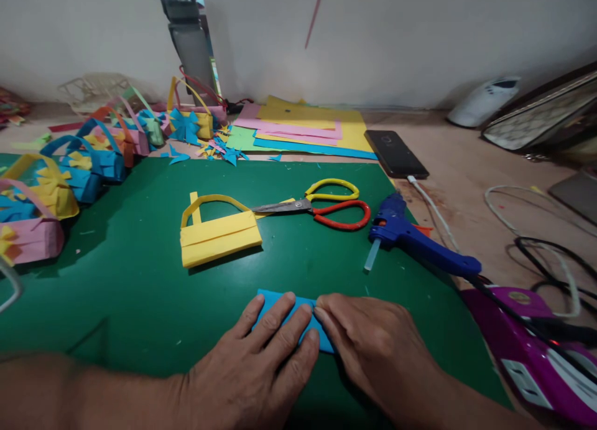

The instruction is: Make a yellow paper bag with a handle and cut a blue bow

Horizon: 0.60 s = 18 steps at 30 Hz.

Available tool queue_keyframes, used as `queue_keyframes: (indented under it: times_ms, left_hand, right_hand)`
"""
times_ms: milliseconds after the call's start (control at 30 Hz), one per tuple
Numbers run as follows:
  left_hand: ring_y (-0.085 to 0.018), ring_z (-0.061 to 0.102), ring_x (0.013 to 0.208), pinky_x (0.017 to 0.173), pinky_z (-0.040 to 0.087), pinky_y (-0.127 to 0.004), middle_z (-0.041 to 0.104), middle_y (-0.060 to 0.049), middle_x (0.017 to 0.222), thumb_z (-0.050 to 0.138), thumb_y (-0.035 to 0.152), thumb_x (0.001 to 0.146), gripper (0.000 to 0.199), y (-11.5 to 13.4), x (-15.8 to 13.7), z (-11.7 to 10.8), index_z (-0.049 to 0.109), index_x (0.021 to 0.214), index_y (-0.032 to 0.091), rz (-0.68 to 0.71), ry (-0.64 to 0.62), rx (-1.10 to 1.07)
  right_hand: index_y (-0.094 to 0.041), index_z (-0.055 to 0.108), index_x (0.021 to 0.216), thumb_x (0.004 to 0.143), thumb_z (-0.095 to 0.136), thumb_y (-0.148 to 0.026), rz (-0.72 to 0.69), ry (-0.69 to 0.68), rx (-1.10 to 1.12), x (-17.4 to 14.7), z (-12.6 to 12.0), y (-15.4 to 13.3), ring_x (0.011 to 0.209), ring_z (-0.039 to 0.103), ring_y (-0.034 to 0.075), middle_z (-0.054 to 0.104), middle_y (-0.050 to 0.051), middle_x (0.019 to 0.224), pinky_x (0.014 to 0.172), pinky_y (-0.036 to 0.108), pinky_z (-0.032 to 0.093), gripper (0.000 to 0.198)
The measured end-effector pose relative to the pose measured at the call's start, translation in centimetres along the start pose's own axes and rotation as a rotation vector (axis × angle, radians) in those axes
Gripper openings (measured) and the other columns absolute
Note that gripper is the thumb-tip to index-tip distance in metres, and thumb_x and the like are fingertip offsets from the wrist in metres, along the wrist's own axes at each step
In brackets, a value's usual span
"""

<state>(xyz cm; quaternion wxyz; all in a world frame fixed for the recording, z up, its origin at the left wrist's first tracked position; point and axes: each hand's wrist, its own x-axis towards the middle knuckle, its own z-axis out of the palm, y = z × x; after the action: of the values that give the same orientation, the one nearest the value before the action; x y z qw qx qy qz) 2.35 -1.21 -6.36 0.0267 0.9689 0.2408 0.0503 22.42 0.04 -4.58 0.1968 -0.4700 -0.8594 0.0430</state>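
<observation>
A folded strip of blue paper (326,338) lies on the green mat (140,305) near its front. My left hand (268,352) rests flat over it, fingers spread, pressing it down. My right hand (385,343) is closed at the strip's right end, with thumb and fingertips against its upper edge. Part of the strip is hidden under both hands. Beyond them sits a small yellow paper basket (221,238) with a strip handle. Scissors (305,205) with one yellow and one red grip lie open beside it, tips touching or very near the basket.
A blue glue gun (420,242) lies at the mat's right edge, near a phone (395,153) and a magenta power strip (513,349) with cables. Several finished paper baskets (86,175) line the left. Coloured paper sheets (317,122) and scraps lie at the back.
</observation>
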Motion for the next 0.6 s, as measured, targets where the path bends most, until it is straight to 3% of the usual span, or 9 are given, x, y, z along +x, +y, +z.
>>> queue_keyframes:
  times_ms: [133,600]
  left_hand:
    - [-0.034,0.033,0.132,0.100,0.038,-0.049,0.040,-0.016,0.143,0.045,0.055,0.085,0.068,-0.14,0.14,-0.08,0.037,0.136,0.011,0.007,0.014,0.016]
    - [-0.033,0.036,0.129,0.101,0.035,-0.046,0.045,-0.014,0.140,0.047,0.054,0.084,0.064,-0.15,0.11,0.26,0.043,0.132,0.012,0.014,0.106,0.060]
  right_hand:
    - [-0.019,0.050,0.063,0.091,0.037,-0.015,0.002,0.007,-0.013,-0.07,0.02,0.07,0.041,0.050,0.012,0.054,-0.002,0.049,0.046,0.026,0.027,0.032]
    - [-0.020,0.048,0.061,0.090,0.036,-0.013,0.002,0.007,-0.055,-0.08,0.03,-0.06,0.039,0.049,0.013,0.053,-0.002,0.047,0.046,0.027,0.025,0.032]
